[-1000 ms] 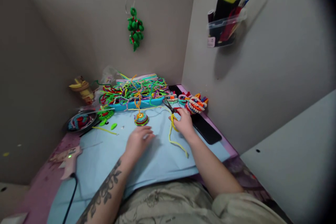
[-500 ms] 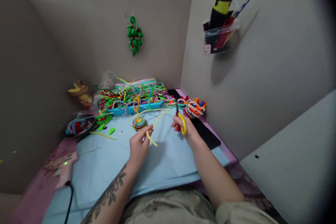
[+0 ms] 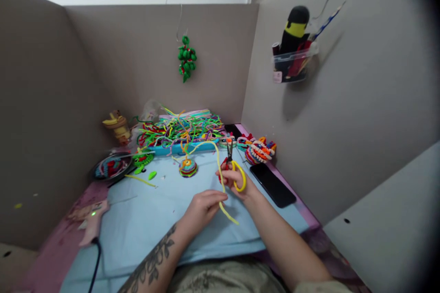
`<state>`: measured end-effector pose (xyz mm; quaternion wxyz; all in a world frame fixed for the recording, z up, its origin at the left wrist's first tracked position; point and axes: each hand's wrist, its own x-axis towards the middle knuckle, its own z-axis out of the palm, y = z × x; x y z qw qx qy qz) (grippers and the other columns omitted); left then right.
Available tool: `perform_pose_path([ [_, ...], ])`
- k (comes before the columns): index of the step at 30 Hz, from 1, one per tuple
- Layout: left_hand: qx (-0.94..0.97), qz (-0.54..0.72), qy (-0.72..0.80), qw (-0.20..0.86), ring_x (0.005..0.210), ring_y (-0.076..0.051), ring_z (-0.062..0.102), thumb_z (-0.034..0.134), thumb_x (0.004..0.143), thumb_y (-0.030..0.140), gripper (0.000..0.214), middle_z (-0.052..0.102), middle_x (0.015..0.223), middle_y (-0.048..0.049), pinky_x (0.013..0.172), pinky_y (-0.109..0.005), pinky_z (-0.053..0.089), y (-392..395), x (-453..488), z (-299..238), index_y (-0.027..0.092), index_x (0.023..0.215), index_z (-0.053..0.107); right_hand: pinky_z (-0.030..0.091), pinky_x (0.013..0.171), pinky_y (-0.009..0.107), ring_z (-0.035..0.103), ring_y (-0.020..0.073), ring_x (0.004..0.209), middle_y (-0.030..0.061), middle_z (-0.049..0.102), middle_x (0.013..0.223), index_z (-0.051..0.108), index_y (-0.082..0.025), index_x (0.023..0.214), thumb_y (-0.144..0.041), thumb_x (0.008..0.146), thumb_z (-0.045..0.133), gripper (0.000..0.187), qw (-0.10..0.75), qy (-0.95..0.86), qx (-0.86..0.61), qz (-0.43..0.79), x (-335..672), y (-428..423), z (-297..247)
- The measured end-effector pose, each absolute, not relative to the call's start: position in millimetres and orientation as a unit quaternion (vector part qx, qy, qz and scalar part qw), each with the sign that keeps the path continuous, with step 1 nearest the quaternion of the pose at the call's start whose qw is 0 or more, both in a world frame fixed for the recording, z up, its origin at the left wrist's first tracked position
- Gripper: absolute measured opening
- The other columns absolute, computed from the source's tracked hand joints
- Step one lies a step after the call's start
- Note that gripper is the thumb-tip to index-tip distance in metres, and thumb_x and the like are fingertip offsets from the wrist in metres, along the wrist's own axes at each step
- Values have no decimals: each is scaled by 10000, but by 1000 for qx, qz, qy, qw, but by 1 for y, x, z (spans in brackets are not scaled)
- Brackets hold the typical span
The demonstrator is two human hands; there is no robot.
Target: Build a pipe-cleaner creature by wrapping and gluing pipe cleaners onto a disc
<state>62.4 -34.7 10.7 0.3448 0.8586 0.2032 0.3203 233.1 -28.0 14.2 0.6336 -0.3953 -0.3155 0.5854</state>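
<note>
Yellow and fuzzy, the pipe cleaner [image 3: 229,214] is pinched in the left hand's [image 3: 202,208] closed fingertips above the blue mat [image 3: 144,219]. The scissors [image 3: 229,151] are gripped upright by the right hand [image 3: 237,182], blades clear of the strand, so it is judged uncut. Coiled pieces [image 3: 259,150] are lined along the mat's far edge, with grey partitions [image 3: 137,55] beyond it.

Left blue mat [image 3: 144,219] lies open (tray [image 3: 172,149] blocks behind).
</note>
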Motion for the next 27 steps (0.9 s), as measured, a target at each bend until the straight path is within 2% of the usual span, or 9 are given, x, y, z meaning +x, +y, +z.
perform_pose_path([
  [4,841,296,219,397,923,-181,647,486,803,154,302,698,999,-53,838,-325,509,-29,61,5,250,1007,687,276,416,191,409,67,427,-50,518,537,500,-175,715,-221,517,711,293,637,-341,-422,548,229,-28,15],
  [8,726,380,337,464,1031,-226,605,522,744,125,345,660,1100,-85,889,-386,474,-11,55,5,203,1046,668,276,430,196,407,69,443,-62,482,531,496,-178,724,-227,546,722,293,618,-396,-423,532,231,-32,19],
  [12,589,376,315,642,1147,-237,529,589,750,180,418,609,1185,-122,949,-399,417,3,53,27,184,1168,580,282,444,200,388,64,440,-67,472,527,495,-182,710,-221,558,732,285,578,-456,-420,531,230,-39,24],
  [14,504,376,275,727,1114,-242,552,585,792,281,400,595,1199,-140,913,-395,440,5,55,41,178,1178,562,309,464,202,404,65,458,-63,486,545,496,-184,705,-208,540,745,300,554,-474,-420,540,227,-42,23],
  [16,414,411,249,773,1018,-222,603,595,792,305,347,626,1134,-130,860,-364,472,5,58,52,169,1112,591,350,503,208,443,75,501,-51,511,593,508,-184,726,-202,525,757,320,527,-491,-418,554,225,-44,20],
  [18,348,458,242,782,849,-162,641,621,777,264,260,674,932,-77,807,-314,489,3,59,60,163,1016,620,378,544,216,476,86,550,-39,528,645,524,-186,768,-215,534,762,335,503,-509,-415,562,225,-45,16],
  [21,318,506,226,769,683,-105,612,653,756,241,176,621,697,-4,765,-272,490,-3,52,71,141,898,628,386,569,216,484,88,583,-32,525,679,527,-189,801,-249,574,756,328,487,-530,-417,555,226,-45,12],
  [27,343,597,225,689,672,-118,607,675,734,290,181,608,655,-2,711,-268,492,-14,21,93,132,802,616,387,568,214,466,90,594,-26,501,687,513,-192,816,-285,621,739,312,494,-546,-438,517,232,-44,7],
])
